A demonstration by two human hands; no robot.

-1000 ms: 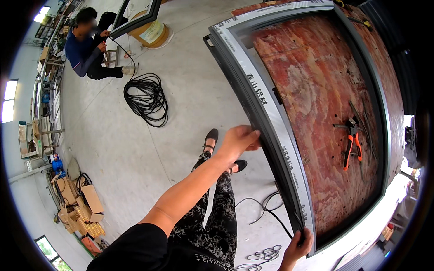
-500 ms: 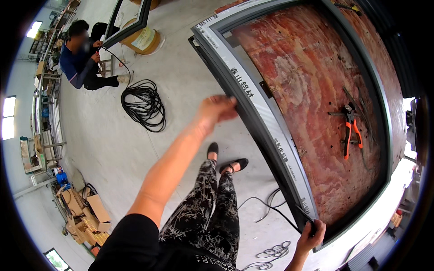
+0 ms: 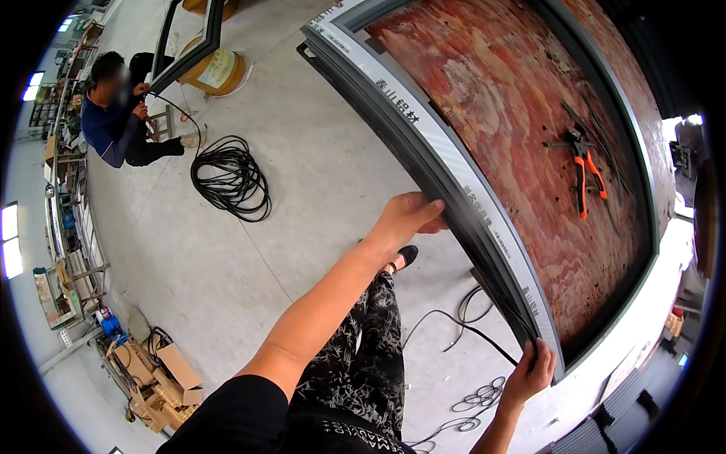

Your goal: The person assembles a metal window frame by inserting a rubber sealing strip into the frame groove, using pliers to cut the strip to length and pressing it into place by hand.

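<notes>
A grey window frame with white printed protective film lies tilted across the right half of the view. My left hand is closed at its left side edge, thumb on the dark groove and fingers curled beneath. At the frame's near corner my right hand pinches a black rubber strip against the side. Part of this strip runs up along the frame's edge, while its slack hangs down to the floor. Where the strip lies under my left hand is hidden.
Orange-handled pliers lie on the reddish board inside the frame. A coil of black strip and looser loops rest on the floor. At far left a seated co-worker handles another frame near a yellow drum. Cardboard boxes stand lower left.
My left hand has slid along the frame's side toward the near corner, closer to my right hand. The right hand stays at the corner. The whole view has shifted slightly.
</notes>
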